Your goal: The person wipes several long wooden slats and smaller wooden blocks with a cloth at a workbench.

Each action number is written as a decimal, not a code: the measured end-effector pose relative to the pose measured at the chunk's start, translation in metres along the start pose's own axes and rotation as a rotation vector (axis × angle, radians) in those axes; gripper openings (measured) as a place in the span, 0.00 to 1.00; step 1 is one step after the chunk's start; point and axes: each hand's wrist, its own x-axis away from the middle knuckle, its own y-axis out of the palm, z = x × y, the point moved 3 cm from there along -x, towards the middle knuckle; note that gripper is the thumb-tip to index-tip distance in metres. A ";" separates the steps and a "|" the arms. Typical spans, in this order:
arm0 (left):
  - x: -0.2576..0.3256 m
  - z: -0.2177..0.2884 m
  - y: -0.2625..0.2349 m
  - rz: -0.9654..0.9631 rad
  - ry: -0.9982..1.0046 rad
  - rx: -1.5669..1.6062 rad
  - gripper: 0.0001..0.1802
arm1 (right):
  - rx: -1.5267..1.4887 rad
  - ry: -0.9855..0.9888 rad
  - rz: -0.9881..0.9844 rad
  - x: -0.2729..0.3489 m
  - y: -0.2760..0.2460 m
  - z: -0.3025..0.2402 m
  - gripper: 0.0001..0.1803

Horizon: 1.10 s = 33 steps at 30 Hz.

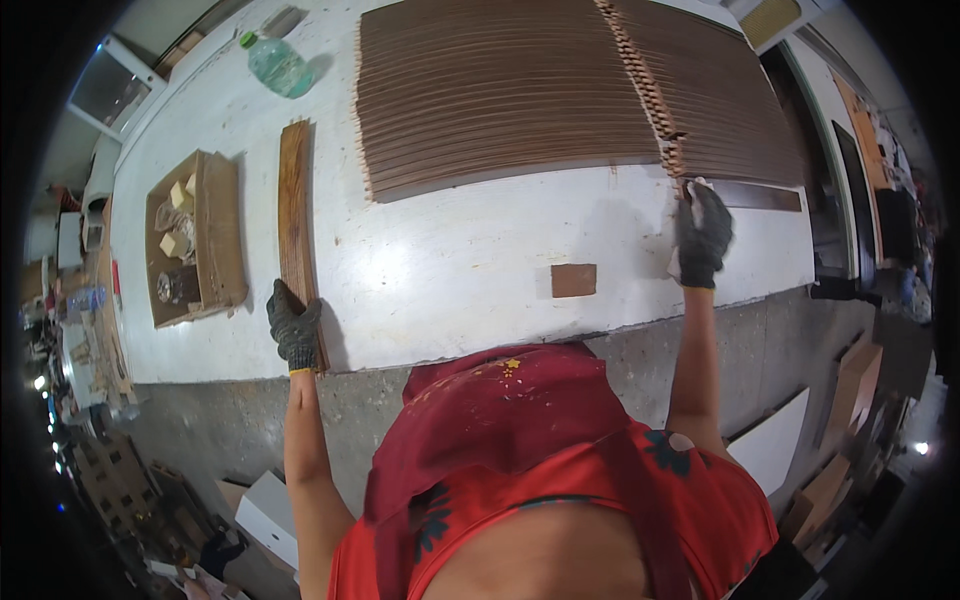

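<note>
Under the left hand (294, 328), fingers wrapped round its near end, lies a long brown wooden strip (294, 205) running away from the grip; likely light, stiff, maybe slick, best held by its long edges around mid-length; right hand (704, 236), well right, looks closed on a white cloth (674, 264), dark slat rows (500, 100) just beyond it

Right of centre, we see the right hand (703, 238) slightly blurred, hiding most of a pale scrap (675, 266) whose kind we cannot tell. Left of centre, the left hand (293, 328) covers part of a wooden strip (295, 205). The frame's top cuts off the brown strips (500, 100); lower left, we find dim clutter (110, 480) unreadable.
</note>
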 end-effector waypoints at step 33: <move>-0.001 0.392 0.022 -0.776 1.206 0.259 0.37 | -0.708 -0.106 -0.365 -0.005 -0.030 -0.101 0.17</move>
